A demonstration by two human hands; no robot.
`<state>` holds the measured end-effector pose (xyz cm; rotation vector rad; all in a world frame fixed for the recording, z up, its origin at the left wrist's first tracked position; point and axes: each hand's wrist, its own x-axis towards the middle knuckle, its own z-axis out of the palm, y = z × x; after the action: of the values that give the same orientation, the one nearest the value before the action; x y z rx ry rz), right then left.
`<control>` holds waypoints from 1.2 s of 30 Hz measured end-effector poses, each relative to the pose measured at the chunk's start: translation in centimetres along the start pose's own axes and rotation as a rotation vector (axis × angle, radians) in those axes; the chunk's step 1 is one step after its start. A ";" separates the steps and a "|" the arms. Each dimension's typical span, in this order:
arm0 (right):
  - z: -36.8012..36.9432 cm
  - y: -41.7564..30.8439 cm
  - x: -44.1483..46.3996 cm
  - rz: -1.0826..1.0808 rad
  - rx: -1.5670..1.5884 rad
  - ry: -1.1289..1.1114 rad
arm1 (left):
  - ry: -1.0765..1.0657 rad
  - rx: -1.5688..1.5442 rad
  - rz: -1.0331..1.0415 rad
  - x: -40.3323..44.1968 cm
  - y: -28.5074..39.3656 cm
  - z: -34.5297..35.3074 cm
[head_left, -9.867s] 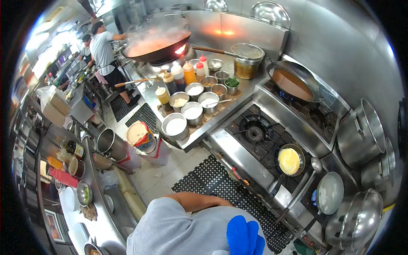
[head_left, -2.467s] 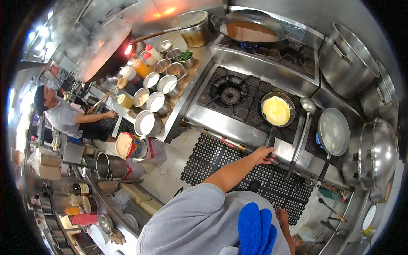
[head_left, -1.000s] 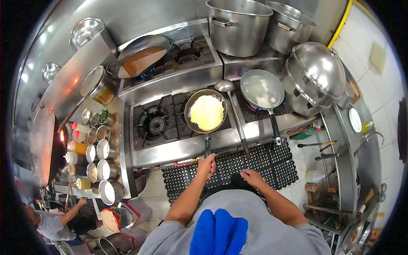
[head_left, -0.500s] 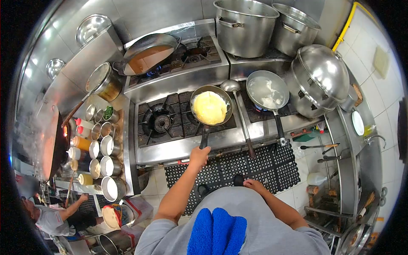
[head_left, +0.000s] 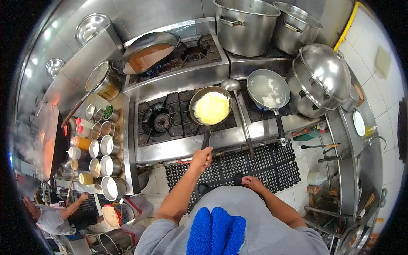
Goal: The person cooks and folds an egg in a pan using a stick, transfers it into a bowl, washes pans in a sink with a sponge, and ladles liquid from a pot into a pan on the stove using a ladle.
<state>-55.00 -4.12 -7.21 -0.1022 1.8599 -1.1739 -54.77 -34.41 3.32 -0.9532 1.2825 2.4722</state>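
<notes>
My left hand [head_left: 201, 160] is wrapped round the dark handle of a frying pan [head_left: 207, 131], held over the front burners. A round yellow omelette [head_left: 212, 108] lies in it, off-centre to the right. My right hand [head_left: 253, 184] is beside my waist with its fingers curled in, and I see nothing in it. A long-handled steel ladle [head_left: 244, 117] rests just right of the pan. Farther right, a second pan [head_left: 256, 87] holds cloudy liquid with pale pieces over a blue flame.
Large stock pots [head_left: 246, 32] and a domed steel steamer [head_left: 324, 72] stand behind and right. A wok [head_left: 146, 41] of brown liquid sits back left. Sauce bottles [head_left: 82, 143] and steel containers [head_left: 109, 165] line the left counter. A co-worker [head_left: 53, 216] stands far left by a steaming wok.
The omelette has slid to the right within the frying pan, baring more of the pan's left side. My left hand and the pan have shifted only slightly; my right hand stays low.
</notes>
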 end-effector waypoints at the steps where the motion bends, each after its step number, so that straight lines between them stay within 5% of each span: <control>1: 0.1 -0.1 0.3 -0.008 0.125 -0.034 | -0.002 -0.004 0.003 0.2 -0.2 0.7; 8: 2.8 -16.2 2.3 -0.096 0.559 -0.045 | 0.067 0.143 -0.017 -1.1 -0.9 3.9; 12: 3.8 -20.4 3.7 0.003 0.312 -0.116 | 0.202 0.151 0.038 -1.5 -3.7 6.2; 15: 1.5 -19.2 3.8 -0.029 0.625 -0.201 | -0.113 0.452 0.324 -2.3 -4.4 6.6; 16: 1.0 -18.1 4.9 -0.081 0.643 -0.035 | -0.242 0.768 0.201 -2.7 -4.2 5.8; 19: -2.2 -17.5 4.4 -0.044 0.320 0.132 | -0.531 0.930 0.363 -2.0 -6.3 3.2; 21: -2.6 -16.5 4.8 -0.036 0.277 0.183 | -0.337 0.724 -0.018 -4.4 -5.8 1.4; 26: -1.3 -16.2 5.2 -0.058 0.196 0.141 | -0.039 0.849 -0.063 -3.7 -13.7 -10.9; 28: -0.5 -15.8 6.0 -0.088 0.248 0.142 | 0.087 1.128 0.030 -4.6 -17.0 -14.7; 36: 0.0 -15.6 7.3 -0.099 0.317 0.127 | 0.047 1.260 0.035 -7.5 -21.3 -19.8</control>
<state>-65.03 -16.15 -0.16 0.0602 1.7684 -1.5601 -30.52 -36.25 -14.30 -0.5823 2.3183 1.1300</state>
